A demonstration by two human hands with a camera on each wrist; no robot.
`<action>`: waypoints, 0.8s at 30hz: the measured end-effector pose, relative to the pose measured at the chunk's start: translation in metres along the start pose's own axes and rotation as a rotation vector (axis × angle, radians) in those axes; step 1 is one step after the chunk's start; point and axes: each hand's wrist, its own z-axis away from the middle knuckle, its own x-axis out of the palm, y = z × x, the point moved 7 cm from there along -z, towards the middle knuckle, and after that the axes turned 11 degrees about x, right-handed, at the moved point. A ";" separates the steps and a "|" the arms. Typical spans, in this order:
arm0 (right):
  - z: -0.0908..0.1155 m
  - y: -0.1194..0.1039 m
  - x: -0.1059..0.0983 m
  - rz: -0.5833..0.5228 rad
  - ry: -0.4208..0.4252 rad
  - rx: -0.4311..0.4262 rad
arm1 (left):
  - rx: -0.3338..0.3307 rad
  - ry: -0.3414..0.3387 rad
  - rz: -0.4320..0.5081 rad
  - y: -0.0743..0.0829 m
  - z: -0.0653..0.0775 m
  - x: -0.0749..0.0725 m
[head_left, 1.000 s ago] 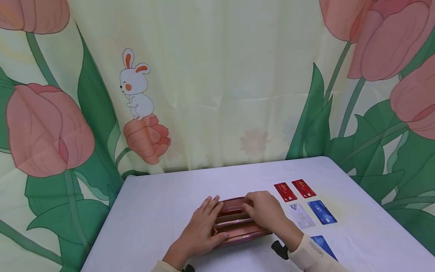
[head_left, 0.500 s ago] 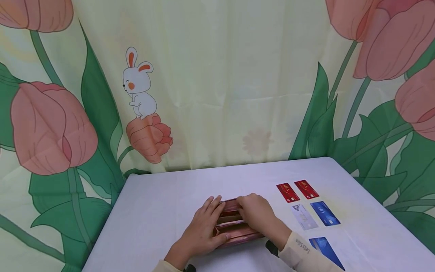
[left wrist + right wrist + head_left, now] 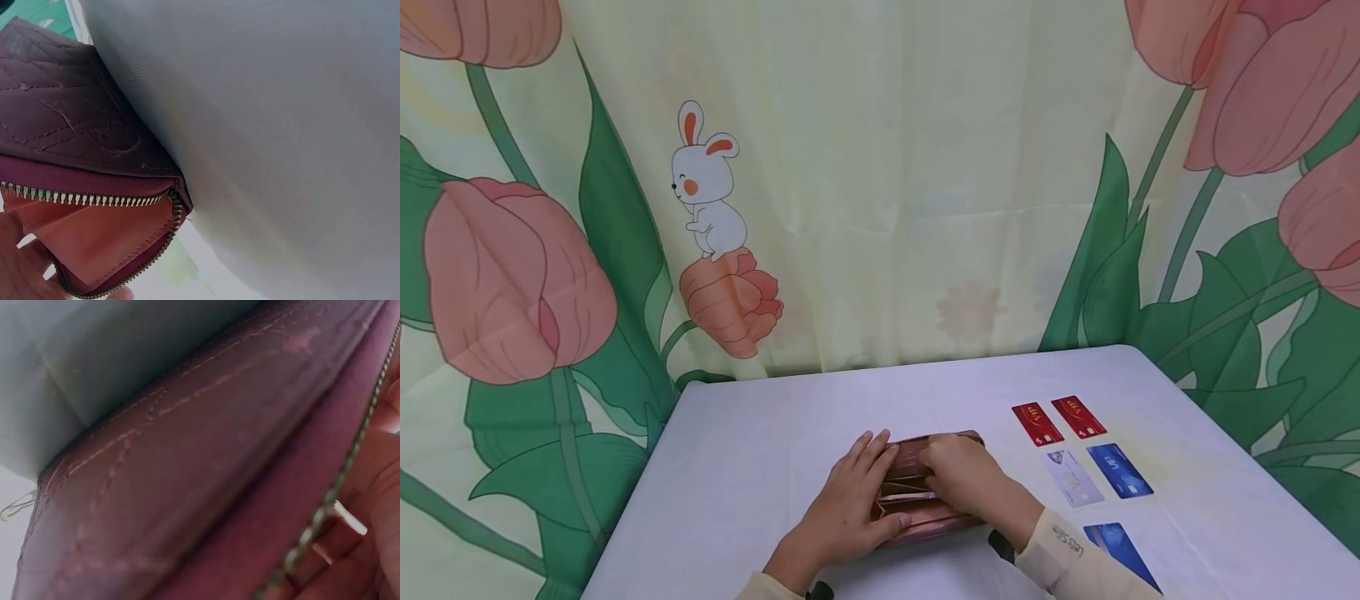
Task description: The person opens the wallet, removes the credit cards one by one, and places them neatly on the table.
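Note:
A dark pink zip-around wallet [image 3: 936, 525] stands on the white table with its mouth spread, showing several compartments. Across its left end lies my left hand [image 3: 846, 504], straight fingers on the far flap and thumb on the near one. My right hand [image 3: 966, 475] reaches into the right half from above, fingers curled; its fingertips are hidden inside, and I cannot tell what they hold. Close up in the left wrist view are the wallet's quilted side [image 3: 69, 106] and brass zipper teeth [image 3: 94, 200]. Fingers [image 3: 350, 562] show past the zipper in the right wrist view.
To the right lie two red VIP cards [image 3: 1037, 424] [image 3: 1078, 417], a silvery white card [image 3: 1075, 478] and a blue card [image 3: 1120, 471]. Another blue card [image 3: 1123, 552] is partly covered by the right sleeve. A tulip-print curtain [image 3: 880, 208] hangs behind the table [image 3: 760, 442].
My right hand has shifted left and slightly down along the wallet, uncovering the far flap's right corner. The middle compartment looks narrower. My left hand keeps its place on the wallet.

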 end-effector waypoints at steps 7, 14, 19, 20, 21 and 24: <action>0.004 -0.002 0.003 0.017 -0.027 -0.055 | 0.010 0.005 -0.021 0.000 0.000 0.001; 0.011 0.003 -0.012 -0.009 0.042 -0.066 | 0.017 -0.001 -0.035 0.003 0.001 0.001; 0.019 0.010 -0.028 -0.065 0.076 -0.051 | 0.006 -0.012 -0.020 0.003 0.001 0.001; 0.021 0.012 -0.032 -0.075 0.083 -0.043 | 0.005 -0.014 -0.019 0.003 0.001 0.001; 0.023 0.014 -0.035 -0.087 0.092 -0.037 | 0.003 -0.014 -0.017 0.002 0.001 0.000; 0.028 0.020 -0.046 -0.120 0.120 -0.014 | -0.003 -0.008 -0.019 0.002 0.002 -0.001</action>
